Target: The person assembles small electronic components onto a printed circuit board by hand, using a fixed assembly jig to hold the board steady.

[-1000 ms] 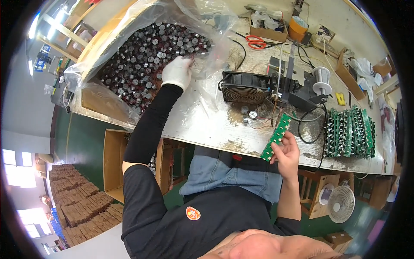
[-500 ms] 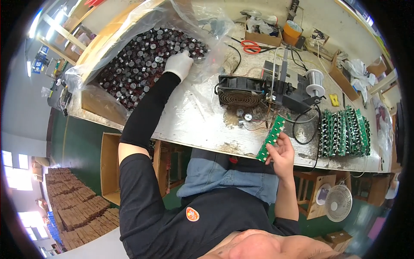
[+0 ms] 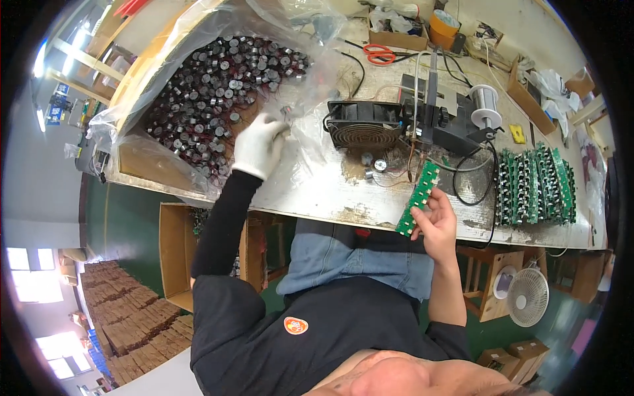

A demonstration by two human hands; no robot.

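My left hand (image 3: 259, 145), in a white glove, is over the near right edge of the plastic-lined box. Its fingers are bent together, and what they hold, if anything, I cannot make out. Beside it lies a heap of small silver cylinders (image 3: 221, 86) with thin dark-red wires. My bare right hand (image 3: 436, 223) pinches the lower part of a narrow green circuit board (image 3: 419, 198), tilted over the front edge of the bench. Left of that board, two loose silver cylinders (image 3: 380, 165) with wires lie on the bench top.
A black fan (image 3: 365, 125) stands mid-bench, beside a dark machine with a solder wire spool (image 3: 485, 102). Stacked green circuit boards (image 3: 535, 188) stand at the right. Red-handled scissors (image 3: 379, 55) lie behind. A cardboard box (image 3: 175, 257) is below the bench, left.
My left hand has drawn back from the heap of cylinders toward me and slightly left. My right hand still holds the circuit board in nearly the same place. The view has shifted slightly.
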